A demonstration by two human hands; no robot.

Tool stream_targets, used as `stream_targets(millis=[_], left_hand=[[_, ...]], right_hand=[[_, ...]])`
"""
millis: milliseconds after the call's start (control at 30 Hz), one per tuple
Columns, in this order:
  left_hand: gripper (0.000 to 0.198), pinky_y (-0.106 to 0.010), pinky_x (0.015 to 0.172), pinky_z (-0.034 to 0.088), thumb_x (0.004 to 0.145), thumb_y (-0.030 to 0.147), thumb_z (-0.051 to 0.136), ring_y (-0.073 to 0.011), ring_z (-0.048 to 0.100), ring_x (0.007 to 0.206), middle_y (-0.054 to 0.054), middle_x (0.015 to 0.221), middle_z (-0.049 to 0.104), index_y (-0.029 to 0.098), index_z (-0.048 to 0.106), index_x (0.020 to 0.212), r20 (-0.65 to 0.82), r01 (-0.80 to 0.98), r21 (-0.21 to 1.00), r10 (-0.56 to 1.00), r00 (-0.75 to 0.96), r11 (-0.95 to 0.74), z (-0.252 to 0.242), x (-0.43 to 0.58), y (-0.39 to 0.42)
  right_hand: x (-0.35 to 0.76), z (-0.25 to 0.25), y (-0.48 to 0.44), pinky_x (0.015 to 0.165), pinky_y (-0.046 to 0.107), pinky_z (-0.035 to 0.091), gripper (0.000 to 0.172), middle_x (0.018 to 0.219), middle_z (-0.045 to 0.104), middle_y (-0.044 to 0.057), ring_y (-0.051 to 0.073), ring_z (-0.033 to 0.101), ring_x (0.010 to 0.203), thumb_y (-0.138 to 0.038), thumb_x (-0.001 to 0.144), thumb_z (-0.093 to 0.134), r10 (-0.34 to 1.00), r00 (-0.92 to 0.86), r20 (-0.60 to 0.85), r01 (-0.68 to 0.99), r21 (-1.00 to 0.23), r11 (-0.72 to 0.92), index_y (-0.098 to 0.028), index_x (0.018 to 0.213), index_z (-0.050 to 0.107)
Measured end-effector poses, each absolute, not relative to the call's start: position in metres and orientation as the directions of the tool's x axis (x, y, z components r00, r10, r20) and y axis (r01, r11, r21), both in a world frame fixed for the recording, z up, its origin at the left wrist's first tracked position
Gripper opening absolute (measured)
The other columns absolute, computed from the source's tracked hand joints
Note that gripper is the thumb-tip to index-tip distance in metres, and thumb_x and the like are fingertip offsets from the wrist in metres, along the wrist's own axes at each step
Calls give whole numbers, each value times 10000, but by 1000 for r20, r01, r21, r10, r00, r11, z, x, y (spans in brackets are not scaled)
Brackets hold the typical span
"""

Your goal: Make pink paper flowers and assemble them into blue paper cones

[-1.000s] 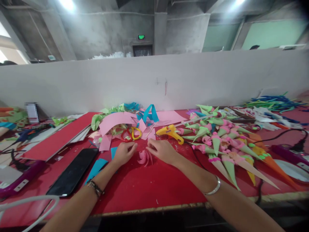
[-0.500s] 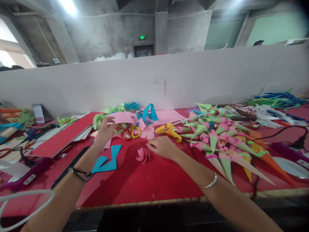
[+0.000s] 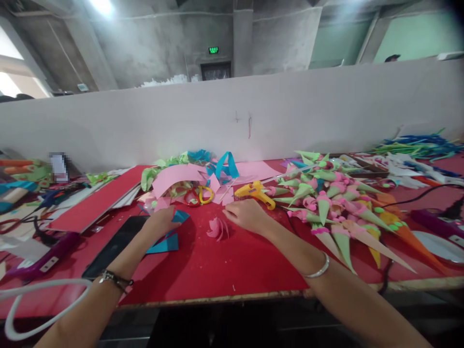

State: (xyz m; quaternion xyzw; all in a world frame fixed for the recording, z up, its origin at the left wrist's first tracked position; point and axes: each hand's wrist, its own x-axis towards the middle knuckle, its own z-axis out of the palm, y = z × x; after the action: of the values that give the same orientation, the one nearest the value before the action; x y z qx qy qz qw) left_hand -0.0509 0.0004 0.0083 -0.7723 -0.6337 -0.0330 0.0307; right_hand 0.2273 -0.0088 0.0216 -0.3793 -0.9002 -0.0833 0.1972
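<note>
left hand (image 3: 161,224) lowered, away from pink sheet (image 3: 178,179), now at blue paper (image 3: 167,243)

Left side of desk (image 3: 203,285): black phone (image 3: 112,246) lying flat; purple power strip (image 3: 67,249) beside it; red board (image 3: 96,200) set aslant behind, on white sheets. Right side: second purple power strip (image 3: 431,222), black plug (image 3: 455,208) fitted; white dish (image 3: 437,246) near it; blue and green strips (image 3: 416,147) heaped at rear. Pale partition (image 3: 145,121) stands behind. Beyond it: dark doorway (image 3: 216,71), lit green exit sign (image 3: 213,50) above.
</note>
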Motion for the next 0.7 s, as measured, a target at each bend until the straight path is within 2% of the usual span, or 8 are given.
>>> stream_targets(millis=[133,233,300,367,433,533,600,700], left_hand=[[255,-333,783,411,644,190,514,-244,546,927,-118,977,590,171,524,898,123,952,38,947,297,-303,3,-47,4],[225,-353,795,401,667,158,449,-238,531,927,-120,956,574,151,502,885,214,932,81,919,330,-354,3,-40,4],[154,-346,771,405,692,168,413,-220,528,889,-90,895,566,161,482,830,292,924,140,906,306,-357,8,-32,4],[86,-318,711,415,719,179,377,-189,529,796,-50,789,548,171,451,763,346,893,251,896,277,-373,17,-19,6],[86,-276,624,413,744,183,344,-146,511,657,-2,682,512,173,429,757,337,815,423,904,264,-396,26,-3,6],[175,-247,613,410,750,265,427,-118,486,653,11,735,508,156,434,887,380,622,638,888,258,-454,33,23,4],[291,-234,617,410,720,312,511,-111,479,675,3,790,513,151,430,948,431,511,711,874,225,-482,32,36,1],[282,-212,578,398,707,314,548,-99,465,641,7,763,514,151,459,920,457,451,741,865,205,-498,25,46,-4]], right_hand=[[226,20,-9,485,248,201,311,695,648,55,126,544,586,-279,856,355,632,-648,425,702,11,712,-155,703,596],[225,18,-10,488,241,235,306,698,647,52,133,558,601,-280,858,347,630,-653,422,696,6,718,-159,719,592],[224,18,-11,508,234,283,272,758,650,54,146,573,645,-281,858,345,626,-636,450,695,-18,719,-166,821,589],[223,18,-13,546,237,342,263,880,639,66,165,583,724,-286,855,349,616,-597,514,691,-62,721,-170,987,544],[221,18,-14,601,255,398,318,991,605,88,186,574,817,-286,849,356,597,-560,574,678,-97,729,-161,1120,464],[219,19,-16,696,299,450,385,1049,567,111,211,539,929,-268,836,365,561,-534,632,655,-109,747,-145,1200,386],[218,19,-17,748,317,461,418,1078,546,117,215,515,980,-259,829,372,533,-516,671,644,-107,757,-140,1229,351],[217,18,-17,786,318,465,434,1107,521,114,210,494,1016,-251,825,377,486,-519,703,617,-85,782,-151,1244,332]])
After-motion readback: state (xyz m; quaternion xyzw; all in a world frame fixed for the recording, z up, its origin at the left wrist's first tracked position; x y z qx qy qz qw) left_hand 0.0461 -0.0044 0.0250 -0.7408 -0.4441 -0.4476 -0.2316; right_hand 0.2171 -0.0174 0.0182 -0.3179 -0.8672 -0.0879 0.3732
